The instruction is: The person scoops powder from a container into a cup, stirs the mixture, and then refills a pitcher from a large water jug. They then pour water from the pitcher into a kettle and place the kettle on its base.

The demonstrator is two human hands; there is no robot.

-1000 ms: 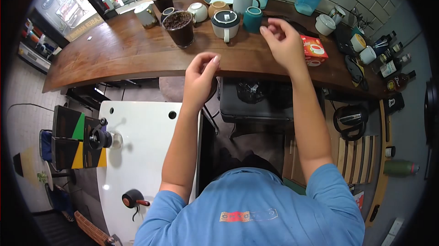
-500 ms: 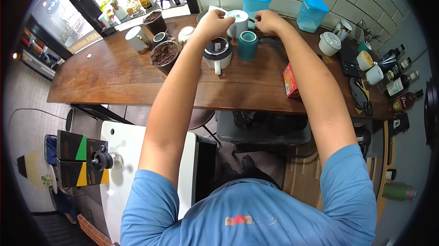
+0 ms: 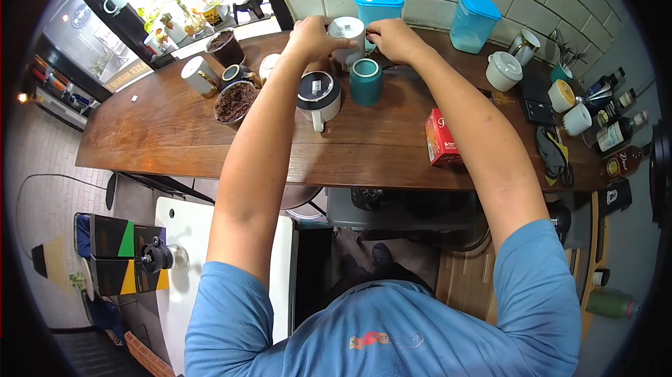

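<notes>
left hand: our left hand (image 3: 310, 39) is grasping the near-left side of a white mug (image 3: 350, 32), thumb laid across its front; the fingers behind are hidden.
right hand: our right hand (image 3: 396, 37) closes at the mug's other side, fingers curled by the handle, where a pinch seems to be made; we cannot see every fingertip.
why two hands: one palm against the wall and one hand at the handle probably keep the mug steady and level.
white mug: it stands upright between our hands, toward the back of the wooden counter (image 3: 150, 139); its base is partly hidden, so we cannot tell whether it is lifted.
teal cup: the teal cup (image 3: 365, 84) stands just in front of the mug, which likely explains why we reach over it.
lidded mug: the lidded mug (image 3: 318, 100) sits beneath our left forearm, handle toward us, perhaps for easy taking.
filled cups: two clear cups, one nearer (image 3: 236, 104) and one farther (image 3: 225, 48), hold dark crumbly stuff and stand left of our arm.
red box: the red box (image 3: 439, 140) lies beside our right forearm, near the counter's front edge.
back wall: two blue-lidded containers (image 3: 379, 0) stand against the tiles, presumably out of the way.
</notes>
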